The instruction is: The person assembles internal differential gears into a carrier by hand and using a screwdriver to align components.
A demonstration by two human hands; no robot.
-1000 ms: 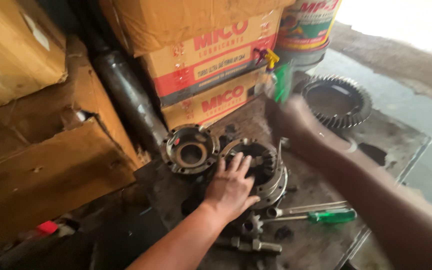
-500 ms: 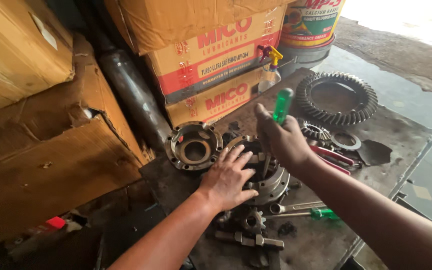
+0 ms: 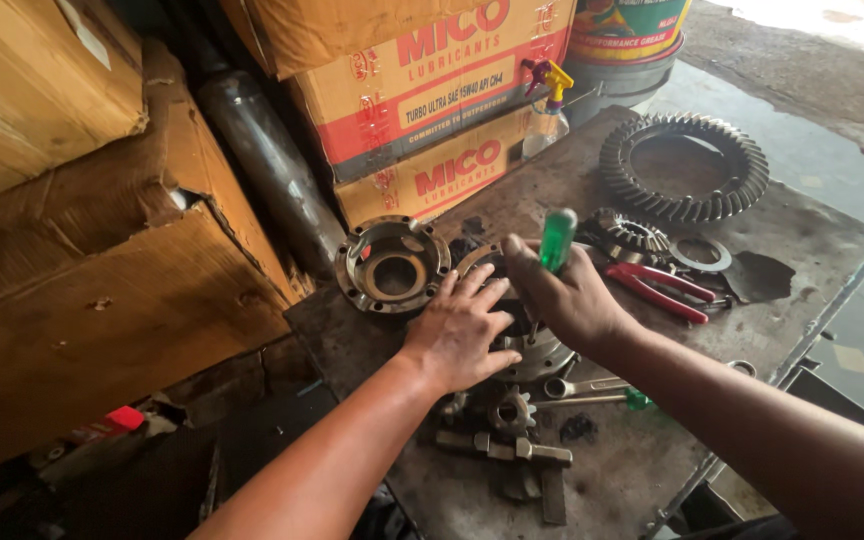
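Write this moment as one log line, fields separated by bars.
left hand: flat on round metal housing | right hand: grips green-handled screwdriver, upright | big ring gear: untouched

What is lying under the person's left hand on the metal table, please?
The left hand lies flat on a round metal housing; only its rim shows. Its middle is covered by both hands.

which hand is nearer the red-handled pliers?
Right. The right hand, gripping a green-handled screwdriver, sits just beside the red-handled pliers. The left hand lies flat on the round metal housing, farther away.
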